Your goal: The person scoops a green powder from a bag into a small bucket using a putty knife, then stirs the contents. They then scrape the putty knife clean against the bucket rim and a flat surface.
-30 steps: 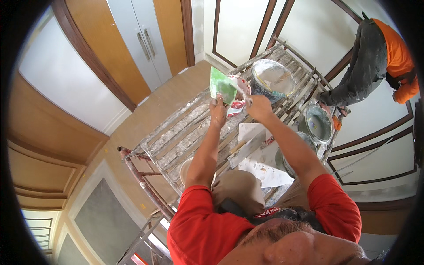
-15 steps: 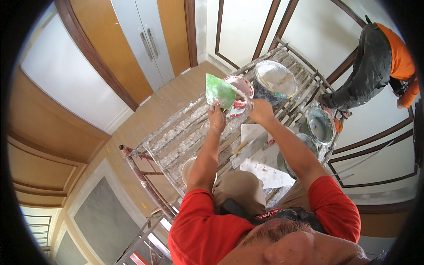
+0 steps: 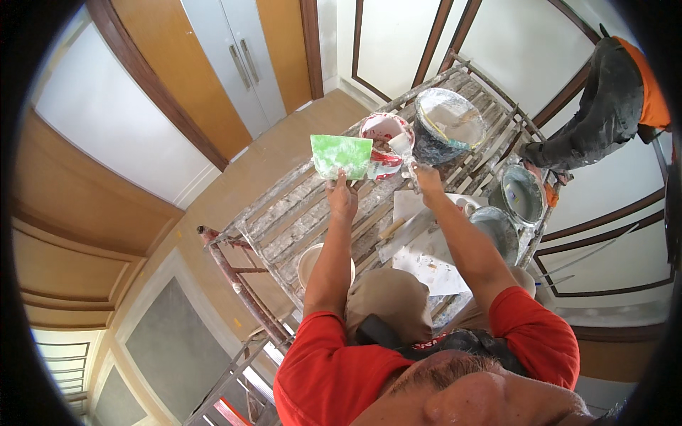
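Note:
My left hand (image 3: 342, 197) is closed on a green plastic spreader (image 3: 341, 156) smeared with white compound, its broad face tilted up toward me. In my right hand (image 3: 428, 183) is a putty knife (image 3: 402, 147), gripped by its handle, the whitened blade near the red and white bucket (image 3: 384, 167). That bucket stands just beyond both hands, and compound coats its inside. To its right is a large dark bucket (image 3: 429, 146) with pale compound and a stick in it. Below my right forearm lie a long metal blade (image 3: 410, 236) and a white sheet (image 3: 433, 266).
I am over a slatted, compound-caked scaffold platform (image 3: 284, 206) with a rusty end frame (image 3: 238, 280). Green-grey buckets (image 3: 522, 195) stand at the right and a cream bucket (image 3: 307, 266) by my left forearm. Another person in dark trousers (image 3: 604, 106) bends at the far right.
The spreader has moved left and turned flatter toward me. My right hand has drawn slightly right and back from it, and the putty knife blade now shows apart from the spreader.

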`<state>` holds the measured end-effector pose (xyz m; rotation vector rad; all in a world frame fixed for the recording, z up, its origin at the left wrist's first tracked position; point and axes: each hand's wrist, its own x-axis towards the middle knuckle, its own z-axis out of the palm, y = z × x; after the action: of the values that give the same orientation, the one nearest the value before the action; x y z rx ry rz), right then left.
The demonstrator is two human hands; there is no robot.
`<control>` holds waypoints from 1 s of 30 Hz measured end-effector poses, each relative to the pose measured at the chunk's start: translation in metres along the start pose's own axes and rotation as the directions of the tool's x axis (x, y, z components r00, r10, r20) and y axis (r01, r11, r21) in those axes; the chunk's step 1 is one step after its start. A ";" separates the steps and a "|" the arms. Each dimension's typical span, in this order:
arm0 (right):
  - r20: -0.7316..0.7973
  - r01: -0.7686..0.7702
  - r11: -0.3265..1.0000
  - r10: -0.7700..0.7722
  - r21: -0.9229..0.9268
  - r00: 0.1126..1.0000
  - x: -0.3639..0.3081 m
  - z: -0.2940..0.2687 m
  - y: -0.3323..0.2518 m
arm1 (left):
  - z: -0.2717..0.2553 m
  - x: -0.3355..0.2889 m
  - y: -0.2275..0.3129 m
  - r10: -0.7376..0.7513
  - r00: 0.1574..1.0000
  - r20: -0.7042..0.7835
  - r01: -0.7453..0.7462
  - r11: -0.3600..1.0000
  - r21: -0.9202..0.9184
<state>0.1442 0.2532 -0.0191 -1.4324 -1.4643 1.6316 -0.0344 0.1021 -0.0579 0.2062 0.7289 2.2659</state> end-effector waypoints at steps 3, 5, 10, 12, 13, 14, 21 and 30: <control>-0.107 -0.030 0.998 0.036 0.061 0.994 0.017 0.000 0.038 | 0.014 0.011 -0.011 -0.014 1.000 0.002 0.014 0.999 -0.032; -0.043 -0.099 0.988 0.104 0.120 0.994 0.005 0.017 0.050 | 0.008 0.019 -0.009 -0.021 1.000 0.009 0.021 1.000 0.010; -0.002 -0.018 0.999 0.018 -0.032 1.000 0.008 0.014 0.052 | -0.004 0.045 -0.021 -0.036 0.996 -0.084 0.049 0.987 0.155; -0.021 -0.019 0.996 0.017 -0.085 1.000 0.014 -0.001 0.053 | 0.008 0.047 -0.028 -0.062 0.994 -0.094 0.060 0.998 -0.023; -0.043 -0.029 0.996 0.025 -0.090 0.999 0.019 -0.008 0.051 | 0.015 0.055 -0.028 -0.068 0.995 -0.073 0.056 0.987 -0.149; -0.056 -0.040 0.995 0.034 -0.096 0.998 0.021 -0.012 0.050 | 0.019 0.062 -0.028 -0.065 0.996 -0.060 0.047 0.962 -0.270; -0.082 0.220 0.863 -0.287 -0.454 0.954 0.017 0.011 0.039 | 0.043 0.134 -0.033 -0.073 0.997 0.039 0.081 0.967 -0.243; 0.112 0.437 0.606 -0.497 -0.665 0.861 -0.004 -0.027 0.048 | 0.052 0.142 -0.050 -0.176 0.983 -0.044 0.173 0.983 -0.053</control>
<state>0.1823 0.2460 -0.0586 -1.2446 -2.2848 0.7056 -0.0877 0.2519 -0.0529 0.0613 0.6887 2.1249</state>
